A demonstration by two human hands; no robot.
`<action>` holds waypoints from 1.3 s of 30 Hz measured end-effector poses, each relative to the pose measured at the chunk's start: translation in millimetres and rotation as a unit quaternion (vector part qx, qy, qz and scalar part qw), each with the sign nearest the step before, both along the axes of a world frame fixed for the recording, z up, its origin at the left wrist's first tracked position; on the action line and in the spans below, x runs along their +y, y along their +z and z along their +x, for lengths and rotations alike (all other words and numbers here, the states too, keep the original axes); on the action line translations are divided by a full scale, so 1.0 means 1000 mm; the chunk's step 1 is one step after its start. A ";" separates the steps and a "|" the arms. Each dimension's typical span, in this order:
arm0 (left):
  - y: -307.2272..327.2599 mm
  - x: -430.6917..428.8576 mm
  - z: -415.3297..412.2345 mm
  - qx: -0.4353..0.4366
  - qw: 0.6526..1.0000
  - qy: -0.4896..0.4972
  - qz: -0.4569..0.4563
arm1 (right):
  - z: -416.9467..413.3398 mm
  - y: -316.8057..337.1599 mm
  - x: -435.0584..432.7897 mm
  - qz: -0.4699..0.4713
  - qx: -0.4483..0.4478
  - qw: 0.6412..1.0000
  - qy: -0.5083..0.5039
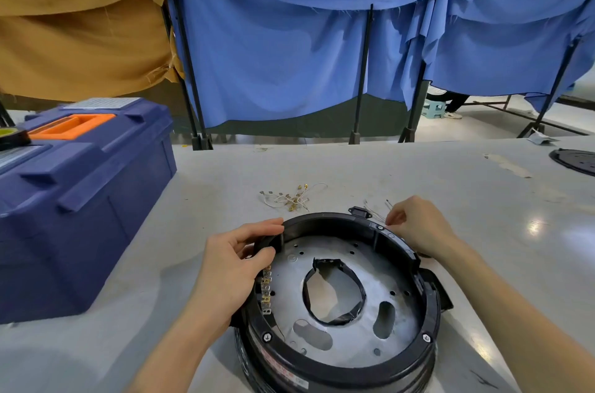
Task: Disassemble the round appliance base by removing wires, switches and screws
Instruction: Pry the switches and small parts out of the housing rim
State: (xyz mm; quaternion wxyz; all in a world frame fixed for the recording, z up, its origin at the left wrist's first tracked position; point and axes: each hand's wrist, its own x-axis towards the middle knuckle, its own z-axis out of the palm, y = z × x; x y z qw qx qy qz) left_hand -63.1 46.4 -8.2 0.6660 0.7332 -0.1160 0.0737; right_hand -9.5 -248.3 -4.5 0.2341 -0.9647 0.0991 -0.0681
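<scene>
Black plastic appliance base [341,370] sits on the grey table [354,167] at the near edge, metal plate up, as I read the head view. Left hand [235,267] grips the far-left rim, thumb inside, fingers [257,227] curled over the outer wall. Right hand [418,228] is at the far-right rim beside a screw [380,227]. Its fingers are bunched, and I cannot tell whether they pinch anything. Loose wires [293,198] lie just beyond the base. Blue toolbox [80,199] stands to the left.

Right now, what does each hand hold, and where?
The left hand grips the round base by its far-left rim. The right hand curls at the far-right rim; hold unclear.
</scene>
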 end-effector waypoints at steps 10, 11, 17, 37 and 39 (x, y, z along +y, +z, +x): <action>0.001 0.001 -0.001 0.012 1.000 0.007 0.004 | -0.014 0.020 0.009 0.116 -0.180 0.976 -0.035; 0.000 0.001 -0.001 0.017 1.000 0.005 0.003 | -0.018 0.027 0.015 0.135 -0.205 0.969 -0.028; 0.004 0.011 -0.003 0.046 0.998 -0.008 -0.029 | -0.048 0.057 0.076 0.173 -0.179 0.958 0.143; 0.013 0.055 -0.007 0.077 0.988 -0.069 0.111 | -0.053 0.033 0.159 -0.097 -0.023 0.918 0.383; 0.013 0.055 -0.007 0.075 0.988 -0.068 0.116 | -0.053 0.031 0.162 -0.108 -0.030 0.921 0.374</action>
